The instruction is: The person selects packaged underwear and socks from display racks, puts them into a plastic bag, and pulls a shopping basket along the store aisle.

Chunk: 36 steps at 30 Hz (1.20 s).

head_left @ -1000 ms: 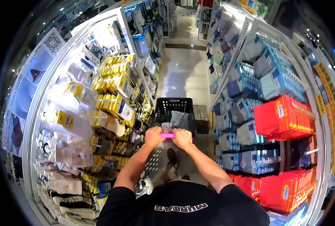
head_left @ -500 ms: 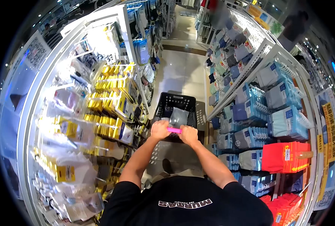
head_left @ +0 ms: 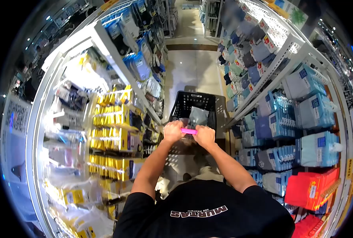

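Note:
My left hand (head_left: 174, 131) and my right hand (head_left: 204, 136) are both wrapped round a pink handle (head_left: 189, 131), a short stretch of which shows between them. Just beyond it stands a black perforated shopping basket (head_left: 193, 96), its near side partly hidden by my hands. Inside lies a pale grey item in clear plastic packaging (head_left: 199, 117). Something smaller beside it, close to my left hand, is too covered to make out. Both arms stretch forward from my black T-shirt.
Racks of yellow-carded packs (head_left: 112, 137) line the left side. On the right hang blue-carded grey packs (head_left: 281, 123) and red packs (head_left: 309, 190). Between the racks runs a narrow tiled aisle (head_left: 188, 71), with a dark strip (head_left: 192, 47) across the floor farther on.
The basket and both hands have shifted slightly right in view, with the grip unchanged. The racks on either side have moved as the camera advanced along the aisle.

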{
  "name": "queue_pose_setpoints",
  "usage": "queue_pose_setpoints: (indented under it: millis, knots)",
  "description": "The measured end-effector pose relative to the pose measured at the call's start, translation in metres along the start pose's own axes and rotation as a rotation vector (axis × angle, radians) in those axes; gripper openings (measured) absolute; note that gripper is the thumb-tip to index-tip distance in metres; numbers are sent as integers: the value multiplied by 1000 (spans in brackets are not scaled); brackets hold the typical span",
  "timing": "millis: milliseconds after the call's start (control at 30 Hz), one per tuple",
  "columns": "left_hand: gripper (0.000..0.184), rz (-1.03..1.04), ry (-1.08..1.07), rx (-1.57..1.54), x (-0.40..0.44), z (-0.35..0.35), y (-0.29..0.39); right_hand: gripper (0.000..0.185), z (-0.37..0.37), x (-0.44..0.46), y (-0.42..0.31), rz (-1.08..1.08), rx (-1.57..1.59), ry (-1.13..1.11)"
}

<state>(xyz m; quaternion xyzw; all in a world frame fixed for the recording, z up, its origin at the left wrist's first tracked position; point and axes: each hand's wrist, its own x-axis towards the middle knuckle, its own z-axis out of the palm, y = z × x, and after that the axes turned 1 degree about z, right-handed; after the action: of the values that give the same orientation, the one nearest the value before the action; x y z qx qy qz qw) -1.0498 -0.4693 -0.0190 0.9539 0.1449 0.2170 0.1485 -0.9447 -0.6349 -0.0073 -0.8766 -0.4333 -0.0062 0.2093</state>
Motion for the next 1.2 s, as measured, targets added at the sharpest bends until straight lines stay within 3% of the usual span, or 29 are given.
queue_pose_setpoints:
  millis: [800, 1033, 1200]
  knots:
    - [35, -119, -30, 64, 295, 103, -78, 19, 13, 307, 145, -75, 30, -1]
    - [35, -12, 44, 15, 367, 125, -113, 18, 22, 380, 167, -78, 7, 52]
    - [33, 23, 133, -18, 427, 145, -141, 21, 24, 450, 184, -30, -12, -59]
